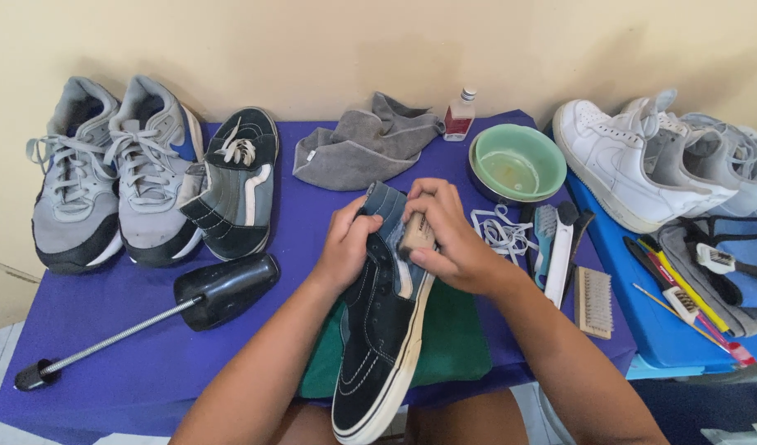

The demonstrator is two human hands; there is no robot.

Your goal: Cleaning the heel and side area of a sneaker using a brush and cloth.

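At frame centre, a black skate shoe is gripped by the left hand while a small brush block is pinched in the right hand

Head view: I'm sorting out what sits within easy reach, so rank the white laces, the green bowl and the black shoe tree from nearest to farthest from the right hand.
From the right hand:
1. White laces, just to its right on the purple cloth.
2. Green bowl, behind and to the right, near the wall.
3. Black shoe tree, far across on the left side.
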